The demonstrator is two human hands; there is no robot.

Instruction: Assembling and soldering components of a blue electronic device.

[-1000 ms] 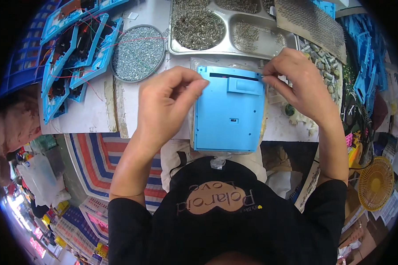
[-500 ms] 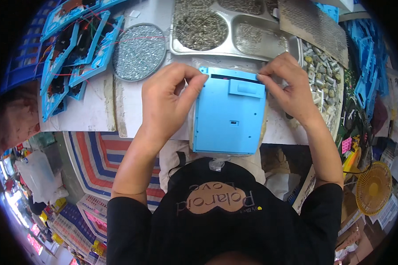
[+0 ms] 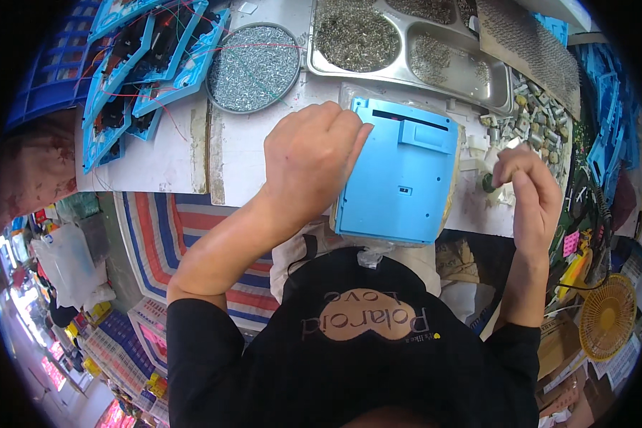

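a: where's the blue plastic housing (image 3: pixel 396 189)?
b: lying on the table (image 3: pixel 239 175), overhanging its front edge, probably for easy reach.
a: left hand (image 3: pixel 308 158)?
b: sitting at the housing's upper left edge, thumb overlapping it, maybe steadying; fingers curling, can't tell if they're pinching anything.
a: right hand (image 3: pixel 531 189)?
b: hanging right of the housing, well apart; fingers curling, can't tell if tips are meeting.
a: silver screws (image 3: pixel 253 68)?
b: filling a round dish, likely for quick picking.
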